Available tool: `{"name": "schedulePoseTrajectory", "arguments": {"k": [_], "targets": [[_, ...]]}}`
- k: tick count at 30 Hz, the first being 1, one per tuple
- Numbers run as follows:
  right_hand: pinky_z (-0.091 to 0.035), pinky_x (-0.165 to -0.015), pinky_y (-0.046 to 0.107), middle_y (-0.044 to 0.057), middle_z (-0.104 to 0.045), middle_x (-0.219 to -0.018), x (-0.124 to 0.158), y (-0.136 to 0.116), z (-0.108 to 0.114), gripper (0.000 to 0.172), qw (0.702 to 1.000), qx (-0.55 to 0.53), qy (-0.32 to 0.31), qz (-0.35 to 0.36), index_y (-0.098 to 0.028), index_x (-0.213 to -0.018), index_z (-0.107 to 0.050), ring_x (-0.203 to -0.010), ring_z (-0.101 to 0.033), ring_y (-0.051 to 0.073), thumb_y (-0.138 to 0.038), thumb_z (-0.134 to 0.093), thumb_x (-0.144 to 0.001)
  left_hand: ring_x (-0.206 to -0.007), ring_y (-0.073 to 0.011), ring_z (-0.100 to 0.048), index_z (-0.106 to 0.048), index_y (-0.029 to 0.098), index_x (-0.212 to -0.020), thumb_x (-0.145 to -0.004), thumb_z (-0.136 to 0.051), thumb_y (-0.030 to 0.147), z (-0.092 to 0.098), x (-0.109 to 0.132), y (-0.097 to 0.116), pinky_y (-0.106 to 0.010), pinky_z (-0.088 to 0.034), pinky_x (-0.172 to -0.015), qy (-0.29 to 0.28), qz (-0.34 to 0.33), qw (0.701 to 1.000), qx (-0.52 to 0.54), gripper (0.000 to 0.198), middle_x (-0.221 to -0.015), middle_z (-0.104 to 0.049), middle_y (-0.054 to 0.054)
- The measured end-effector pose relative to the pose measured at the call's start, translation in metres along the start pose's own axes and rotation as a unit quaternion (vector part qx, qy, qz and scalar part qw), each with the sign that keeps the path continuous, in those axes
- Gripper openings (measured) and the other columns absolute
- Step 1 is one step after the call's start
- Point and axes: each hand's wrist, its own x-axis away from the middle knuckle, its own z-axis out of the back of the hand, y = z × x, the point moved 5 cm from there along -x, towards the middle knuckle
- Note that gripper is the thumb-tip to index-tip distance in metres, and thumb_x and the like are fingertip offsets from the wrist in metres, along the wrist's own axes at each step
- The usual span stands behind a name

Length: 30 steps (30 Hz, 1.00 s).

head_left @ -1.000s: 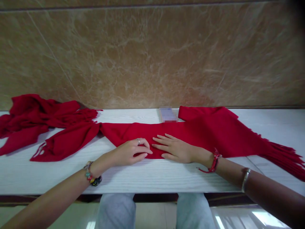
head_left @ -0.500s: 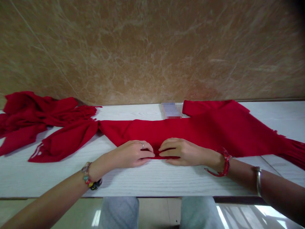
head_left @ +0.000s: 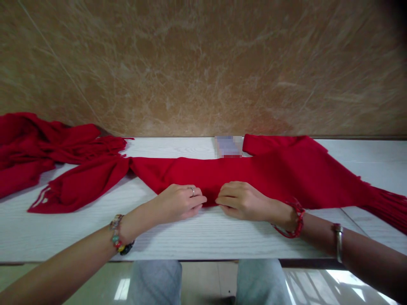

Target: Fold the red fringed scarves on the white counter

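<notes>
A red scarf lies lengthwise across the white table, with a fringe at its right end and a twist left of centre. My left hand, with a ring on one finger, pinches the scarf's near edge at the middle. Just to the right, my right hand pinches the same edge, fingers bent together and pointing left. A short stretch of red cloth shows between the two sets of fingertips. Part of that edge is hidden under the fingers.
More bunched red fabric with a fringe lies at the left. Against the brown marbled wall sits a small blurred bluish item, behind the scarf. The white table ends just in front of my knees.
My hands have drawn slightly apart along the near edge, and their fingers have closed on the cloth. The view has shifted a little; the scarf otherwise lies much the same.
</notes>
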Motion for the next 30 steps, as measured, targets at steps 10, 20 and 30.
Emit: {"name": "schedulePoseTrajectory", "arguments": {"k": [10, 20, 30], "targets": [[-0.036, -0.061, 0.026, 0.003, -0.057, -0.066, -0.001, -0.004, 0.007, 0.022, 0.999, 0.007, 0.017, 0.042, -0.014, -0.073, -0.060, -0.064, -0.047, 0.013, -0.014, -0.041, -0.085, -0.061, -0.0115, -0.049, -0.056, 0.018, -0.072, -0.087, -0.038, 0.016, 0.007, -0.009, 0.011, -0.024, -0.034, -0.053, 0.050, -0.025, 0.995, -0.088, 0.023, -0.067, -0.057, 0.001], [-0.039, -0.078, 0.030, 0.007, -0.058, -0.088, -0.005, 0.001, 0.004, 0.022, 0.982, -0.165, -0.094, -0.006, -0.014, -0.090, -0.064, -0.084, -0.050, 0.015, -0.018, -0.044, -0.085, -0.075, -0.0131, -0.052, -0.062, 0.019, -0.091, -0.087, -0.044, 0.023, 0.006, -0.003, 0.000, -0.024, -0.039, -0.068, -0.037, -0.049, 0.997, 0.053, 0.019, -0.081, -0.057, -0.003], [-0.035, -0.091, 0.034, 0.010, -0.055, -0.106, 0.000, 0.006, 0.008, 0.027, 0.949, -0.280, -0.139, -0.042, -0.015, -0.105, -0.063, -0.100, -0.049, 0.017, -0.022, -0.046, -0.085, -0.086, -0.0133, -0.055, -0.059, 0.023, -0.101, -0.088, -0.042, 0.032, 0.010, -0.005, -0.025, -0.023, -0.041, -0.075, -0.131, 0.058, 0.987, 0.068, 0.023, -0.098, -0.057, -0.002]]}}
